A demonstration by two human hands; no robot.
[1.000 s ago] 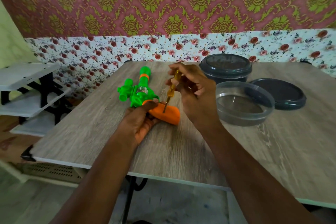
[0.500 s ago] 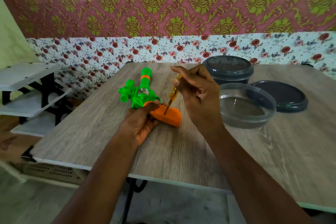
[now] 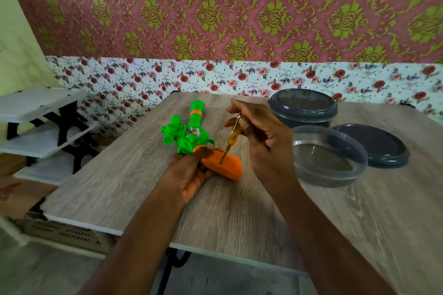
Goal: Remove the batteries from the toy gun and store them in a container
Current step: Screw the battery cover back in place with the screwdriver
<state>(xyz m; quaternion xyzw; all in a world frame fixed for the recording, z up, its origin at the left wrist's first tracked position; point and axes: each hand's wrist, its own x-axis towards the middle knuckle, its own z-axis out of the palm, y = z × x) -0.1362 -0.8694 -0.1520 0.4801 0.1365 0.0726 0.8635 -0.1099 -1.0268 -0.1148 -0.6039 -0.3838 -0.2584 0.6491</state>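
Toy gun (image 3: 191, 135): green, with an orange grip (image 3: 230, 170). It lies flat on the table (image 3: 115, 182) in the left half, barrel toward the far edge.
Left hand (image 3: 191, 175): fingers curled round the gun where body meets grip.
Right hand (image 3: 262, 143): thumb and fingertips pinch a screwdriver (image 3: 233, 137), which is amber-handled and tilted, with its tip on the orange grip.
Open container (image 3: 329, 157): clear, just right of the right hand.
Lid (image 3: 374, 145): dark, flat, just beside the open container on its right.
Closed container (image 3: 303, 108): dark lid, near the far edge.
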